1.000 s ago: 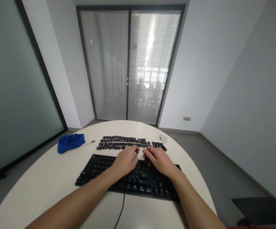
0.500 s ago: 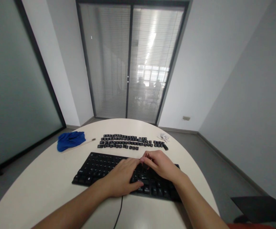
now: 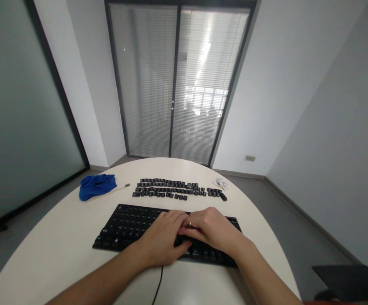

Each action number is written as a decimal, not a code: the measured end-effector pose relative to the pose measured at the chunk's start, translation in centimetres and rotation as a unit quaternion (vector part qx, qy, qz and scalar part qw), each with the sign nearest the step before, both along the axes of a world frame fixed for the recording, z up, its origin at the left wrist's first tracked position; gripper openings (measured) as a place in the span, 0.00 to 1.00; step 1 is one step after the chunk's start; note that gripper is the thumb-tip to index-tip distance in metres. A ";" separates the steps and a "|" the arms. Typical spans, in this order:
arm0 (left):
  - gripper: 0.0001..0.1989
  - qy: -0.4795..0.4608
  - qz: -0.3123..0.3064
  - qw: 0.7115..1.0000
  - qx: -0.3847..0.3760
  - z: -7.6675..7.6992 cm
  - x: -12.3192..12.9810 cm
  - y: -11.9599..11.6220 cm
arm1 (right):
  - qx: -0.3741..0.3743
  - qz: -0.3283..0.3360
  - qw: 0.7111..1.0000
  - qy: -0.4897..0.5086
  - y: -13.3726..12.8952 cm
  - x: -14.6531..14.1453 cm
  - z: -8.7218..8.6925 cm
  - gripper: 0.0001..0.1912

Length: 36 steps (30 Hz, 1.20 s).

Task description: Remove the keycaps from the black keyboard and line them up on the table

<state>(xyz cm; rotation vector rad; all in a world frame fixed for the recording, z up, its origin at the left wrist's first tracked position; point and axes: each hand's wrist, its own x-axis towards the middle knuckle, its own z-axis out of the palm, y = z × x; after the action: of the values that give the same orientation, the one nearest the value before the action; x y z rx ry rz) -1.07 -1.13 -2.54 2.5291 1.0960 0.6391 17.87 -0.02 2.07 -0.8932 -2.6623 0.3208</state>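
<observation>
A black keyboard [image 3: 129,222] lies across the near part of the white round table, partly covered by both hands. My left hand [image 3: 163,239] rests flat over its middle, fingers stretched forward and thumb apart near the front rows. Right beside it, my right hand [image 3: 214,228] is closed in a pinch low over the keys, wearing a ring. Whatever the pinched fingers hold, if anything, is hidden. Beyond the keyboard, loose black keycaps [image 3: 163,184] are laid out in rows.
At the far left a blue cloth [image 3: 97,186] lies beside a brush [image 3: 112,192] with a pale handle. White crumpled tissue [image 3: 221,183] sits at the far right, near the table edge [image 3: 260,212]. A black cable [image 3: 159,284] runs toward me from the keyboard.
My right hand has moved lower and slightly left, closer against my left hand and the keys. My left hand stays on the keyboard. The view has shifted slightly.
</observation>
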 end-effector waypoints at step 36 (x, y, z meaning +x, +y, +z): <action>0.06 -0.051 0.053 0.997 0.000 -1.7 0.7 0.2 | -0.317 -0.221 0.879 0.279 3.7 0.8 -5.1 0.23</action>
<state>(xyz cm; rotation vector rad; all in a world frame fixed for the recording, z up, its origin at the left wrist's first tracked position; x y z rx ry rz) -0.40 -0.95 -4.21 2.4214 1.1995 0.7882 18.71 3.68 -3.03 -1.3077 -1.7561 1.1700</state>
